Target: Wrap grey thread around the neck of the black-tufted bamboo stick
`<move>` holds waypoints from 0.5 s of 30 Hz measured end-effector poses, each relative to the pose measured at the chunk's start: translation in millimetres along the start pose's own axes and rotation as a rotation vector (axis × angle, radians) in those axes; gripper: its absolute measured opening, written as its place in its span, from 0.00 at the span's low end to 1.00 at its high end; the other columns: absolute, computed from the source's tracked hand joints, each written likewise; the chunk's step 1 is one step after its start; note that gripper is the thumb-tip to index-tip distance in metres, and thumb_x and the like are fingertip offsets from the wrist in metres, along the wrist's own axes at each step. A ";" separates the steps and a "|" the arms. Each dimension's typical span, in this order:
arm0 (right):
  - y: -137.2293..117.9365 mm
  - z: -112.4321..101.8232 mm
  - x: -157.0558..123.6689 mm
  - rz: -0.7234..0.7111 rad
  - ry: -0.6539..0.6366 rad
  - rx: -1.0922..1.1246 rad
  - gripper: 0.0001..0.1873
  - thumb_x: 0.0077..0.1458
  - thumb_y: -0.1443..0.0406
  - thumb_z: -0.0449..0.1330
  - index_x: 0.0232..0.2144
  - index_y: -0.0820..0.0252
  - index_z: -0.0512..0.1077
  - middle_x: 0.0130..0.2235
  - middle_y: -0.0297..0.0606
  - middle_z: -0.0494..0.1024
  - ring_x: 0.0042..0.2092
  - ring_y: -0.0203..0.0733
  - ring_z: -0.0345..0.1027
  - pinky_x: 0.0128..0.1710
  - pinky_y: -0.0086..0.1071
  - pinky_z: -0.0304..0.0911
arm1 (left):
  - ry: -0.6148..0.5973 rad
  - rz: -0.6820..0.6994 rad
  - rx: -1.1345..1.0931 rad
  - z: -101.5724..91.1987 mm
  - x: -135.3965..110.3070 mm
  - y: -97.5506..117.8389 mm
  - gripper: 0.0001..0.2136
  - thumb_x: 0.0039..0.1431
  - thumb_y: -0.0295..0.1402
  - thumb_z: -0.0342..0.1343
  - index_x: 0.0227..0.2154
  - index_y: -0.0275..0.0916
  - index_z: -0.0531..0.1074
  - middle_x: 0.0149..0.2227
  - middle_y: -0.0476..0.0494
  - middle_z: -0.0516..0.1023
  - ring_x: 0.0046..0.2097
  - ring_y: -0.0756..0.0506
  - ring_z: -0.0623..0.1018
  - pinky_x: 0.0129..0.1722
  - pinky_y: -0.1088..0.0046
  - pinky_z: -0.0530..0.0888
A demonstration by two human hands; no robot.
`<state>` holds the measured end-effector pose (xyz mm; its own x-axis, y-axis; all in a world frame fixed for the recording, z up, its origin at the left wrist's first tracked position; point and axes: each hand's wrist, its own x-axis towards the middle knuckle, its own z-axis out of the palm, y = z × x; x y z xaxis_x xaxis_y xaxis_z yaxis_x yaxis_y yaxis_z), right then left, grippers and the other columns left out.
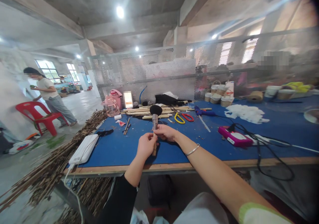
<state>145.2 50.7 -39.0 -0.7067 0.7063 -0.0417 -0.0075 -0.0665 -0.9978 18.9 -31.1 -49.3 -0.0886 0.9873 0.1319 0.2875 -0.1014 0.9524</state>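
Beside the blue table (112,152), on the left, brown stalks (64,147) lie heaped; over the table, near its front edge, a black-headed rod (155,120) points away from the person; the right hand (166,133) pinches its shaft; the left hand (146,146) grips it just below; farther left lies a white block (117,117).

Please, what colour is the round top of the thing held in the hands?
The round top is black; the head view shows it best.
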 end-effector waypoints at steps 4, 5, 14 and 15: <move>1.0 -0.5 0.4 0.012 -0.001 -0.007 0.19 0.40 0.58 0.64 0.28 0.59 0.58 0.14 0.19 0.54 0.14 0.24 0.38 0.13 0.23 0.31 | -0.068 -0.031 -0.052 3.6 2.5 -3.2 0.11 0.58 0.35 0.44 0.34 0.34 0.69 0.30 0.41 0.77 0.28 0.48 0.77 0.25 0.76 0.70; 1.3 -0.4 0.7 0.011 -0.002 -0.010 0.19 0.40 0.58 0.64 0.28 0.59 0.58 0.14 0.20 0.54 0.14 0.24 0.39 0.13 0.23 0.32 | -0.064 -0.033 -0.051 3.7 2.4 -3.3 0.11 0.58 0.35 0.44 0.34 0.34 0.69 0.29 0.41 0.77 0.27 0.49 0.77 0.25 0.76 0.70; 0.7 0.0 0.4 0.001 -0.012 -0.011 0.21 0.39 0.57 0.65 0.28 0.60 0.59 0.16 0.21 0.57 0.15 0.24 0.40 0.13 0.23 0.33 | 0.137 0.023 0.029 -4.2 -3.1 4.7 0.12 0.41 0.37 0.62 0.27 0.34 0.71 0.25 0.46 0.74 0.27 0.50 0.71 0.28 0.76 0.65; 0.1 0.1 -0.3 0.005 -0.014 -0.008 0.21 0.39 0.57 0.65 0.28 0.60 0.59 0.15 0.21 0.55 0.15 0.24 0.39 0.13 0.23 0.32 | 0.121 0.016 0.015 -4.0 -2.8 4.3 0.12 0.42 0.37 0.61 0.27 0.34 0.71 0.23 0.47 0.73 0.25 0.51 0.70 0.26 0.77 0.65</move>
<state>145.3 50.5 -39.1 -0.7168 0.6958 -0.0460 0.0016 -0.0643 -0.9979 16.6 -34.8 -44.4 -0.1977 0.9636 0.1799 0.3043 -0.1141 0.9457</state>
